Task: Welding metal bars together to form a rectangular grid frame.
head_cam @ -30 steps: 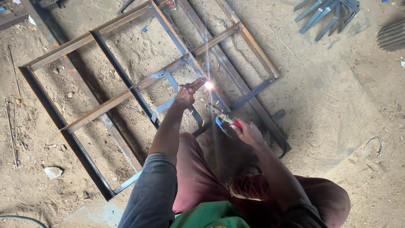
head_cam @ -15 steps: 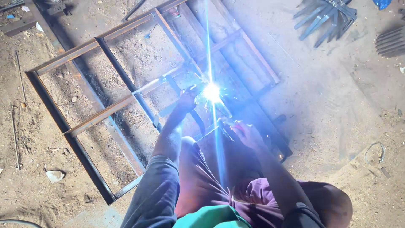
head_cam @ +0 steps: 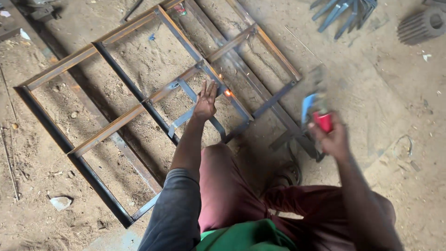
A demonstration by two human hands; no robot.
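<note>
A rusty steel frame point(head_cam: 111, 123) of welded bars lies flat on the sandy ground. My left hand point(head_cam: 205, 101) rests with fingers spread on a short flat strip point(head_cam: 186, 116) inside the frame. A small orange glowing spot point(head_cam: 227, 93) sits on the bar just right of that hand. My right hand point(head_cam: 332, 137) is raised to the right of the frame, blurred, gripping a welding electrode holder point(head_cam: 318, 114) with a red and blue handle. My maroon trouser legs point(head_cam: 227, 186) fill the bottom middle.
A pile of blue-grey metal blades point(head_cam: 344, 10) lies at the top right, beside a ribbed grey metal cylinder point(head_cam: 420, 27). A flat stone point(head_cam: 60, 202) lies at the lower left. Dark scrap point(head_cam: 39, 10) sits at the top left.
The bright welding arc has gone out, leaving a small glow. My right hand has swung the electrode holder away to the right. My left hand has opened flat on the strip.
</note>
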